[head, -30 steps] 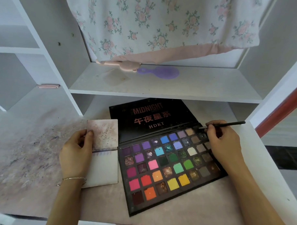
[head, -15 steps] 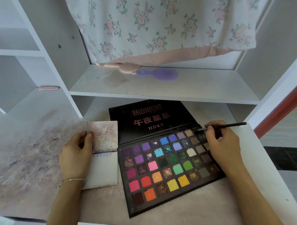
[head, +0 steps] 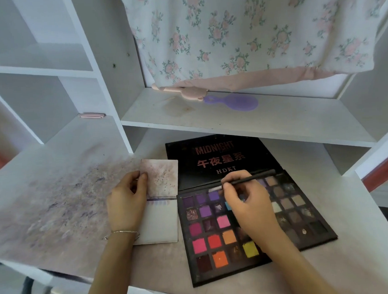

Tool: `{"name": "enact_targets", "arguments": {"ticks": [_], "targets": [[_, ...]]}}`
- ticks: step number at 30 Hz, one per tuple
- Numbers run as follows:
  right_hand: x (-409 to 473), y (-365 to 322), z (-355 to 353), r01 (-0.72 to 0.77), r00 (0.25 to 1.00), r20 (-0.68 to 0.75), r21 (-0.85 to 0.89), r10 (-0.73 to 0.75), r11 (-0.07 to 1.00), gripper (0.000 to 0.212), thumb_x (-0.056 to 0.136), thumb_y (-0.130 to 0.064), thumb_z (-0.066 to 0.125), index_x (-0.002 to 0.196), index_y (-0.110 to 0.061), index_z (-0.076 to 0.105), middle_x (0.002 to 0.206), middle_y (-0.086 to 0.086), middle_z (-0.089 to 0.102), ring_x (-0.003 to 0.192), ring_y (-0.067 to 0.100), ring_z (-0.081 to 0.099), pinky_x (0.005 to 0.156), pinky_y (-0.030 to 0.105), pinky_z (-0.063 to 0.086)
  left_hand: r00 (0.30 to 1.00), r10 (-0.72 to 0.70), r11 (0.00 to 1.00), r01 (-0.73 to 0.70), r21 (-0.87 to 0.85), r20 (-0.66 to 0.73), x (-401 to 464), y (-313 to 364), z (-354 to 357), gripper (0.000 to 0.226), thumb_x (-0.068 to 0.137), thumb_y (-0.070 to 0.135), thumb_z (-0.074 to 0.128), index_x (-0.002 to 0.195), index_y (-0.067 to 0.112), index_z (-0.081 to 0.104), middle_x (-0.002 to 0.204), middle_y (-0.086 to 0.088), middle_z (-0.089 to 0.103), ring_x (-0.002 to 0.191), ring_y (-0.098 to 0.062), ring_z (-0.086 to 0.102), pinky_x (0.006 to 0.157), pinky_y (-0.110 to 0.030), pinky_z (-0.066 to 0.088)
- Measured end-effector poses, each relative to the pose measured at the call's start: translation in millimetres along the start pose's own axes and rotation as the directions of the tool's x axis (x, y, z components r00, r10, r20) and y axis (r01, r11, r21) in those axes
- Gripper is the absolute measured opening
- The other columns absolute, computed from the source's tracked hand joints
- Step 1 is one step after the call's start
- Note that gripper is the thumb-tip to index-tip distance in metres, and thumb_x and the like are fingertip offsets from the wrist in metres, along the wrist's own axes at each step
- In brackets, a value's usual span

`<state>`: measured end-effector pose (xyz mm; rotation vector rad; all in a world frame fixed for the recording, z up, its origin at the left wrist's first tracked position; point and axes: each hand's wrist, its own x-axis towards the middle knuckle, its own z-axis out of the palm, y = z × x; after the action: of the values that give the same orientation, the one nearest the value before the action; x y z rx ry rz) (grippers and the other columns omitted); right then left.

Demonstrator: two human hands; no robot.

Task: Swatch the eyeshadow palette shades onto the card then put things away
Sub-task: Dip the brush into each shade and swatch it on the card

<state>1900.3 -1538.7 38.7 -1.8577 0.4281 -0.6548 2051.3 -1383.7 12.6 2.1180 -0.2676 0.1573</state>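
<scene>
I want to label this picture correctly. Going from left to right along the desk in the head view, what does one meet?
Powder-stained patch of the white desk → left hand → white swatch card → black eyeshadow palette. The right hand with its thin black brush overlaps the palette, so it is omitted.

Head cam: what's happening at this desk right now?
A person is swatching eyeshadow. The right hand holds a thin brush, its tip at the purple pans in the top row of the open palette. The left hand holds the card by its left edge, beside the palette on the desk. The card carries a purple streak along its middle fold. Nothing is put away yet.
</scene>
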Motion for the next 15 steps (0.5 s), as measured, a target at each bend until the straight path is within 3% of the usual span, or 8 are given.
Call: {"name": "enact_targets", "arguments": {"ticks": [3, 5, 12, 15], "targets": [[2.6, -2.2, 21.8, -0.007, 0.995, 0.097, 0.008, 0.006, 1.0, 0.018, 0.085, -0.012, 0.055, 0.077, -0.028, 0.055, 0.074, -0.003, 0.061, 0.067, 0.01, 0.058, 0.059, 0.021, 0.049, 1.0, 0.019, 1.0, -0.019, -0.008, -0.004, -0.2, 0.1, -1.0, 0.021, 0.09, 0.021, 0.055, 0.104, 0.009, 0.066, 0.095, -0.007, 0.068, 0.082, -0.016, 0.056, 0.074, -0.026, 0.04], [4.4, -1.8, 31.9, -0.021, 0.991, 0.132, 0.002, 0.021, 1.0, 0.017, 0.084, -0.014, 0.057, 0.075, -0.028, 0.055, 0.073, -0.005, 0.061, 0.065, 0.005, 0.058, 0.057, 0.014, 0.046, 1.0, 0.02, 1.0, -0.02, -0.015, -0.003, -1.0, 0.2, -1.5, 0.021, 0.09, 0.021, 0.055, 0.104, 0.009, 0.066, 0.092, -0.003, 0.066, 0.081, -0.013, 0.054, 0.073, -0.025, 0.039], [5.7, -1.1, 41.5, -0.012, 0.977, 0.213, 0.01, 0.01, 1.0, 0.016, 0.084, -0.011, 0.059, 0.075, -0.025, 0.057, 0.069, -0.006, 0.061, 0.058, 0.007, 0.057, 0.054, 0.015, 0.046, 1.0, 0.009, 1.0, -0.009, 0.005, -0.01, 0.5, 0.5, -0.9, 0.024, 0.09, 0.023, 0.055, 0.106, 0.008, 0.065, 0.095, -0.008, 0.068, 0.087, -0.022, 0.06, 0.074, -0.028, 0.043], [5.0, -1.4, 41.8, -0.022, 0.973, 0.231, 0.006, 0.02, 1.0, 0.017, 0.084, -0.012, 0.059, 0.075, -0.026, 0.058, 0.07, -0.006, 0.062, 0.059, 0.006, 0.058, 0.055, 0.014, 0.046, 1.0, 0.015, 1.0, -0.015, -0.002, -0.009, 0.2, 0.6, -1.1, 0.022, 0.09, 0.022, 0.055, 0.103, 0.009, 0.066, 0.088, -0.002, 0.065, 0.081, -0.018, 0.057, 0.072, -0.027, 0.042]]}}
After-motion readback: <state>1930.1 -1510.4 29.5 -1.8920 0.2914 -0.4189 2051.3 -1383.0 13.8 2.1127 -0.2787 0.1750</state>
